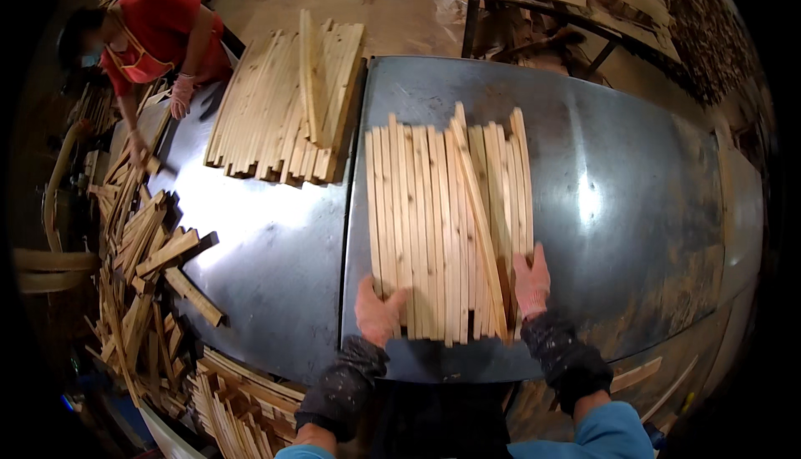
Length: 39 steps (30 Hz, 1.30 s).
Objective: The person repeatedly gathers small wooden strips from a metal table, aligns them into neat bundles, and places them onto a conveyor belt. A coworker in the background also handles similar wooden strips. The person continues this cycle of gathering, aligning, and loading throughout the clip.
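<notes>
while wooden strips (425, 225) lie between, the left hand (380, 312) and right hand (531, 284) touch their edges, thumbs spread.

wooden strips (425, 225): pale yellow, brown-knotted; tabletop (622, 200): grey; sleeves (567, 355): dark, white-speckled

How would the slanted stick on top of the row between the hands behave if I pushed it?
The slanted stick looks like solid wood, so it's probably stiff. Being thin, it's likely fairly light. Its flat sides suggest sliding over the row of sticks, not rolling.
</notes>
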{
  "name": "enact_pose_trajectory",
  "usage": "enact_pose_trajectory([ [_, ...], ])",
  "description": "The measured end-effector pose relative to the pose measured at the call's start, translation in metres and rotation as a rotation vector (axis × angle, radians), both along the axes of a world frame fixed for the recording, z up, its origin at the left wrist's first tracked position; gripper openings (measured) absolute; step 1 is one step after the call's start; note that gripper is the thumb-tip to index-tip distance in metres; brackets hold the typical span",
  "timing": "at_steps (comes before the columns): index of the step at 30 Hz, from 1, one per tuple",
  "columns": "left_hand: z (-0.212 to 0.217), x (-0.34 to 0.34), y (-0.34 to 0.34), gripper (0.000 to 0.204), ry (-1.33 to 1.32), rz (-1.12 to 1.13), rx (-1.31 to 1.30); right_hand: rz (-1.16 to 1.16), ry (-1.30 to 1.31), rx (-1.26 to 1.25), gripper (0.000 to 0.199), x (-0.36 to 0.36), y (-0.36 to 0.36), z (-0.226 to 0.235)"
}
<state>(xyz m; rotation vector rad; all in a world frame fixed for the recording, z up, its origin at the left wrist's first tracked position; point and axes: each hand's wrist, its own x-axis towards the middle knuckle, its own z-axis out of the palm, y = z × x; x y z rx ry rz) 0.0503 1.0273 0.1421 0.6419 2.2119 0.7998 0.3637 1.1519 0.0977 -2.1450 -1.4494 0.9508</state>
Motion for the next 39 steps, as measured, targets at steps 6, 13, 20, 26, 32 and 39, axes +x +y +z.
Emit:
enact_pose_trajectory([
  [6, 0.006, 0.026, -0.165, 0.075, -0.133, 0.076, -0.088, 0.005, -0.011, -0.095, 0.082, 0.041, -0.159, -0.006],
  [13, 0.019, 0.009, -0.265, 0.068, -0.418, -0.057, 0.157, 0.304, 0.108, -0.01, 0.081, 0.047, -0.206, 0.0],
  [20, -0.017, 0.007, -0.354, 0.081, -0.199, -0.232, 0.176, 0.443, -0.024, 0.173, 0.073, -0.014, -0.244, -0.042],
  [26, -0.004, 0.011, -0.496, 0.069, -0.567, 0.205, 0.29, 0.663, 0.16, 0.166, 0.056, -0.103, -0.283, 0.027],
  [32, -0.041, 0.035, -0.608, 0.065, -0.672, 0.681, 0.293, 1.916, 0.241, 0.359, 0.053, -0.26, -0.432, 0.111],
  [39, -0.056, 0.05, -0.644, 0.057, -0.496, 0.963, 0.564, 2.573, 0.134, 0.663, 0.052, -0.402, -0.585, 0.114],
])
